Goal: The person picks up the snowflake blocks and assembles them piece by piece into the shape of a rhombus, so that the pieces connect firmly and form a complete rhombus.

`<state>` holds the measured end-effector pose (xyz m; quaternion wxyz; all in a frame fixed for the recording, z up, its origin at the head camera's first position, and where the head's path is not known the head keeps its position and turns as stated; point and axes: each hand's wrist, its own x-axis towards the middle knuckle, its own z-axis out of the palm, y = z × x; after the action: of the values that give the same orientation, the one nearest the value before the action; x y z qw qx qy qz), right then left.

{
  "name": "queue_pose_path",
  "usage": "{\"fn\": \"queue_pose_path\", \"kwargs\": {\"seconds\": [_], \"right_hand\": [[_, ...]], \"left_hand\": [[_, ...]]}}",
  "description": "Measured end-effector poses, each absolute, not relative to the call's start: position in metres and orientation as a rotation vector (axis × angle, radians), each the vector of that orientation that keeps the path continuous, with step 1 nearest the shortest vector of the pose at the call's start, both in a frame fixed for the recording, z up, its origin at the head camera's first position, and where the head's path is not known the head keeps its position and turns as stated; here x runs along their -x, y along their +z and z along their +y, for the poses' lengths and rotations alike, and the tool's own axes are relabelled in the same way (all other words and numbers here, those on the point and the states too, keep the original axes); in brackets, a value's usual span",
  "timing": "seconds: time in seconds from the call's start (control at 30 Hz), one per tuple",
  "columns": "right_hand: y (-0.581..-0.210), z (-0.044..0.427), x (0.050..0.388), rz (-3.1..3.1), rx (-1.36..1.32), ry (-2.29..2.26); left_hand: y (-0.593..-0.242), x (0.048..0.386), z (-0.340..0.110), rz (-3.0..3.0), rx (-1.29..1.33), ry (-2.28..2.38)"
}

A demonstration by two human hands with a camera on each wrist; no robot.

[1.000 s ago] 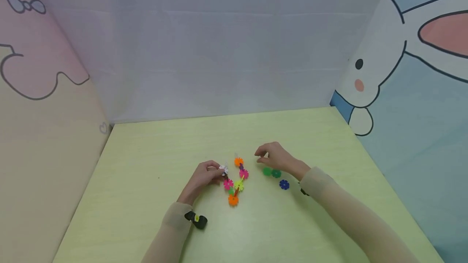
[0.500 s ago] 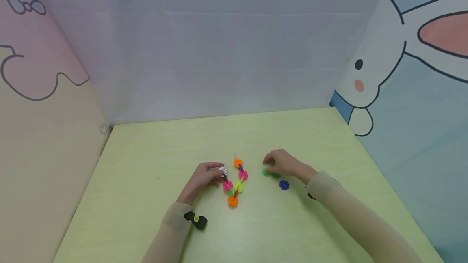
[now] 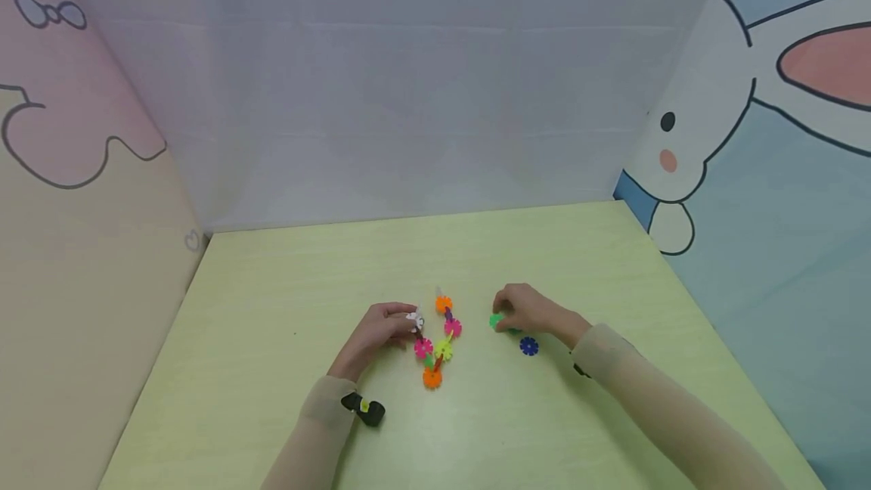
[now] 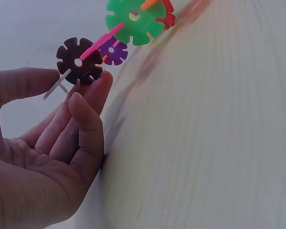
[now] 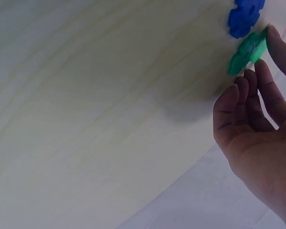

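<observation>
A chain of slotted plastic snowflake discs lies on the table, bent like a V, with an orange disc (image 3: 432,377) at its near point. My left hand (image 3: 375,327) pinches the white disc (image 3: 414,321) at the chain's left end; in the left wrist view this white disc (image 4: 57,84) is seen edge-on, joined to a brown disc (image 4: 79,61). Right of the chain, my right hand (image 3: 531,310) has thumb and fingertips around a light green disc (image 3: 496,321). A dark green disc (image 5: 242,56) lies against it, mostly covered by the hand in the head view.
A loose dark blue disc (image 3: 528,346) lies just below the right hand. The pale wooden table (image 3: 306,271) meets a plain cloth wall (image 3: 408,97) at the back. Printed cartoon panels stand at both sides.
My right hand has moved right and down from above the table onto the light green disc, its fingers closing around it. My left hand stays on the white disc; the chain has barely shifted.
</observation>
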<state>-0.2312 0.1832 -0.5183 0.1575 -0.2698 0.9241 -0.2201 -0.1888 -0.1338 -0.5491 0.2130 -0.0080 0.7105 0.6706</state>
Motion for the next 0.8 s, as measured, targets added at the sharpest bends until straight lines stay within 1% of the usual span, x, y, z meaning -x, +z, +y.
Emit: {"fn": "queue_pose_path", "kwargs": {"seconds": [0.27, 0.43, 0.67, 0.8], "right_hand": [[-0.514, 0.178, 0.233, 2.634, 0.732, -0.731], [-0.509, 0.169, 0.239, 2.659, 0.754, -0.838], [-0.491, 0.136, 0.244, 2.568, 0.730, -1.123], [-0.488, 0.117, 0.246, 2.531, 0.731, -1.199]], "left_hand": [[-0.549, 0.189, -0.135, 1.976, 0.019, 1.851], [-0.550, 0.189, -0.135, 1.966, 0.024, 1.852], [-0.549, 0.190, -0.135, 1.952, 0.029, 1.863], [-0.549, 0.190, -0.134, 1.948, 0.031, 1.861]]}}
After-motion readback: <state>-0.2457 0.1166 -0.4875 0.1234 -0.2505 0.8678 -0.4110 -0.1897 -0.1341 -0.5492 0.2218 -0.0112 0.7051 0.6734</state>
